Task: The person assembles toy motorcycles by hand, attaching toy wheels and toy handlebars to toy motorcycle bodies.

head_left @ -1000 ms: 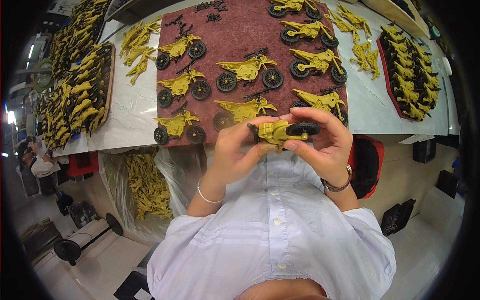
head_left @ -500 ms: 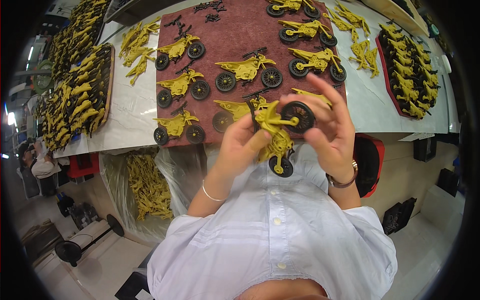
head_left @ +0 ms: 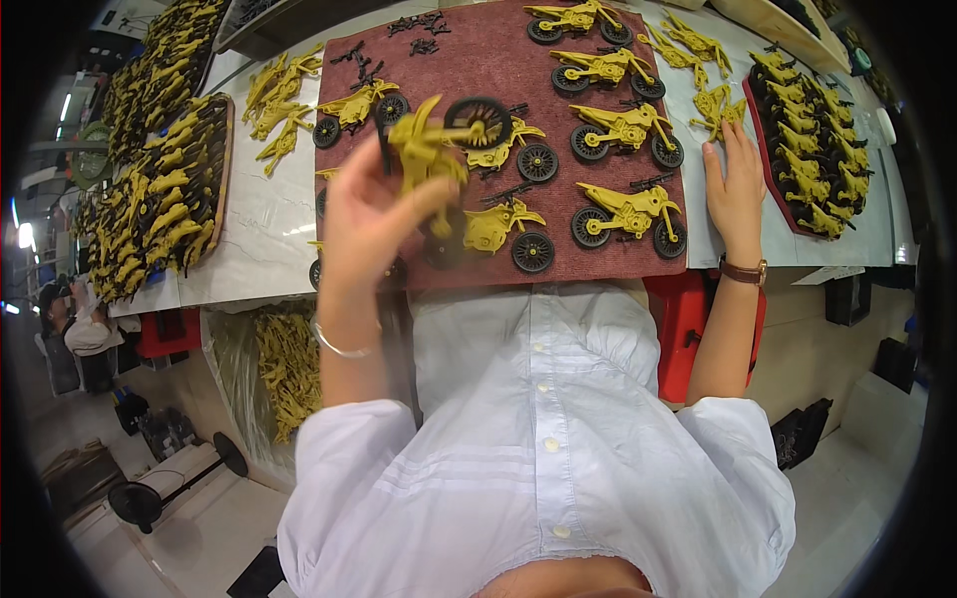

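Observation:
Over the left half of the dark red mat, my left hand grips a yellow toy motorcycle with black wheels. The toy is tilted and slightly blurred, one wheel raised toward the right. My right hand lies to the right of the mat, fingers stretched out and thumb apart. Its fingertips reach the nearest yellow motorcycle body pieces and partly cover them. Toy motorcycles with wheels lie in columns on the mat, among them one at the right. The held toy and my left arm hide parts of the left and middle columns.
Loose black handlebars lie at the mat's far edge. Yellow body pieces lie left of the mat. Trays packed with yellow-and-black toys stand at the left and right. Below the table edge are a bag of yellow pieces and a red container.
My left hand has carried the toy motorcycle up and left from in front of my chest. My right hand has left the toy and moved right to the yellow body pieces.

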`<state>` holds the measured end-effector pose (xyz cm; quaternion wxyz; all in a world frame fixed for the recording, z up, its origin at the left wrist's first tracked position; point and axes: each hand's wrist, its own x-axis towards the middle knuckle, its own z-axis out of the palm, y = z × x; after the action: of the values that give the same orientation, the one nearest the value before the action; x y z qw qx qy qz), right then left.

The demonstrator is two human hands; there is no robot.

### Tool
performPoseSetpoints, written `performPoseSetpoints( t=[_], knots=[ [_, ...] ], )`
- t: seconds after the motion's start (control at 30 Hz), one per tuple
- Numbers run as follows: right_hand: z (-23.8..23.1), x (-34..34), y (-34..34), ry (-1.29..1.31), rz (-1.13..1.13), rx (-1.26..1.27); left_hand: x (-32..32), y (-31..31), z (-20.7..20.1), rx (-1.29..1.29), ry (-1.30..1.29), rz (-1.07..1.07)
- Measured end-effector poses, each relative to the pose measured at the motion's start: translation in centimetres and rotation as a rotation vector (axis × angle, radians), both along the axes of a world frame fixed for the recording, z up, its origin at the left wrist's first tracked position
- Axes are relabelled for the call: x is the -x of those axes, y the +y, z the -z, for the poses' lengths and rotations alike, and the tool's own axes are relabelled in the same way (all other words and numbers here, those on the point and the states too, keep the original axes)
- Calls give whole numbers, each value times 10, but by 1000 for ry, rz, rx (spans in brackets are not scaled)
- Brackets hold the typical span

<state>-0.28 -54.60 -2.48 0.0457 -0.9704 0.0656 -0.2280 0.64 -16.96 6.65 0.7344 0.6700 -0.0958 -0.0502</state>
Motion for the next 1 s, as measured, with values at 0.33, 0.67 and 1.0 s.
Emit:
performPoseSetpoints(
  t=[0.33,0.67,1.0],
  knots=[
    [-13,13,-5,-98,7,-205,-153,-9,9,-596,-96,369],
    [-26,53,-6,-2,149,-345,-92,2,6,-1144,-755,182],
    [-34,47,10,-37,361,-336,-58,25,14,-1193,-672,255]
  ],
)
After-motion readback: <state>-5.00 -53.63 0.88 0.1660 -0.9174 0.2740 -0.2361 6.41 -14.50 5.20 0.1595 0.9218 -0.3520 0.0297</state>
